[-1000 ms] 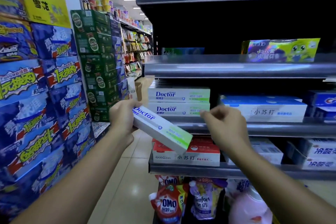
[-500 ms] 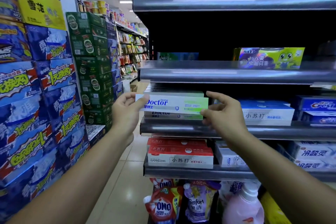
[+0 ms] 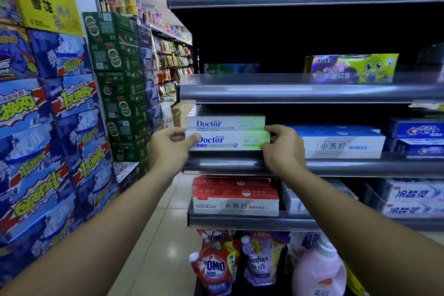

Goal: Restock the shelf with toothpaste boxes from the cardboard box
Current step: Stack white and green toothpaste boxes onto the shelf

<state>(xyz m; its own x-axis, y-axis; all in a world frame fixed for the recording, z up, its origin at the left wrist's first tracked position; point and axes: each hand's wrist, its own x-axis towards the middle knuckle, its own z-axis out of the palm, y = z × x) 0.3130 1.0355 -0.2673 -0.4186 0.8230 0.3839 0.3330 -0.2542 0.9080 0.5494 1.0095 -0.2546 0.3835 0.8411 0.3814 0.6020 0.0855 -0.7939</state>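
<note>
At the front edge of the grey metal shelf (image 3: 336,166), a white-and-green rectangular "Doctor" toothpaste box (image 3: 228,141) lies level beneath an identical box (image 3: 225,123). The left hand (image 3: 171,151) pinches its left end, thumb on the front face; the right hand (image 3: 283,149) grips its right end with curled fingers.

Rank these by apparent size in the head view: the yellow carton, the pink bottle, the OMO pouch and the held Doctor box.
1. yellow carton
2. pink bottle, though the frame edge cuts it off
3. OMO pouch and held Doctor box: their areas look alike, so unranked
</note>
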